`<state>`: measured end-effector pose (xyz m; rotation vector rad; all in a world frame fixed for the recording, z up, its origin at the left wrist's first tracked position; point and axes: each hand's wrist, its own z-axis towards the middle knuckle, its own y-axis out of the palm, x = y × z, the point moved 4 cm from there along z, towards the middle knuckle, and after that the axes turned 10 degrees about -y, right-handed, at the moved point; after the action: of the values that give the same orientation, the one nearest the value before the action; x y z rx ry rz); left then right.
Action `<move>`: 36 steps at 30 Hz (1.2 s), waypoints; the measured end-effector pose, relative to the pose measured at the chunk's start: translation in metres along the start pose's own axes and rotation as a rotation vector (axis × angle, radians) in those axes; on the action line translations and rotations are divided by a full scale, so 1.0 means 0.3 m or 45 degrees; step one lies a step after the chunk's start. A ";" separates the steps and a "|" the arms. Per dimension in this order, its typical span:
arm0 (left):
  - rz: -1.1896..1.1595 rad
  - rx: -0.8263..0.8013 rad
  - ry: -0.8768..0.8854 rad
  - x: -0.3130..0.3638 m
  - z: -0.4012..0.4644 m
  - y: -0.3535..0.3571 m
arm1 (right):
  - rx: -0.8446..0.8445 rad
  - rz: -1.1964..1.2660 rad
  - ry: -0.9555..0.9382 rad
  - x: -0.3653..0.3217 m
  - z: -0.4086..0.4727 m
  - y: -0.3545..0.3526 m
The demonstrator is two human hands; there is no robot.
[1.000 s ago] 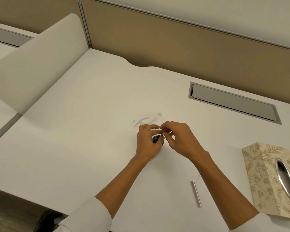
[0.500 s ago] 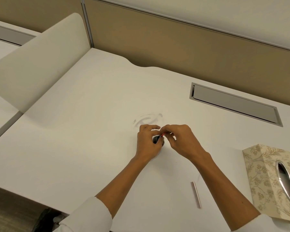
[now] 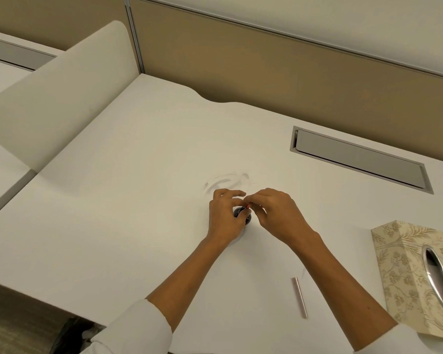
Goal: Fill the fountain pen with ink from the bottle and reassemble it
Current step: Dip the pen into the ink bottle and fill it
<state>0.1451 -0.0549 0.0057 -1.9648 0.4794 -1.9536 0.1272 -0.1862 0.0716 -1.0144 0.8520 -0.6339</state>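
Observation:
A small dark ink bottle [image 3: 241,213] stands on the white desk [image 3: 138,200], mostly hidden by my fingers. My left hand [image 3: 224,218] wraps around the bottle from the left. My right hand [image 3: 274,213] pinches a thin pen part with a reddish tip [image 3: 247,206] right over the bottle's mouth; most of that part is hidden. A slim pinkish metal pen barrel [image 3: 299,297] lies apart on the desk, near the front edge to the right of my right forearm.
A patterned tissue box [image 3: 417,274] with a silver oval opening sits at the right edge. A grey cable hatch [image 3: 358,159] is set into the desk behind. A faint smudge [image 3: 225,181] marks the desk beyond my hands. A curved divider [image 3: 56,98] stands left.
Both hands stay at the ink bottle with only small finger shifts. The view has drifted slightly; the barrel and tissue box have not moved.

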 end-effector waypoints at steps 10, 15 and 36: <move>0.019 -0.004 -0.007 0.002 -0.004 -0.001 | -0.050 -0.209 -0.106 -0.015 -0.001 0.024; 0.015 -0.020 -0.001 0.004 -0.009 0.003 | -0.056 -0.327 -0.123 -0.004 0.004 0.028; 0.036 -0.004 0.051 0.011 -0.014 -0.008 | -0.075 -0.445 -0.294 -0.008 0.024 0.024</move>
<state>0.1410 -0.0543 0.0099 -1.9136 0.5177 -1.9791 0.1326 -0.1782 0.0676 -1.2772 0.4955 -0.7713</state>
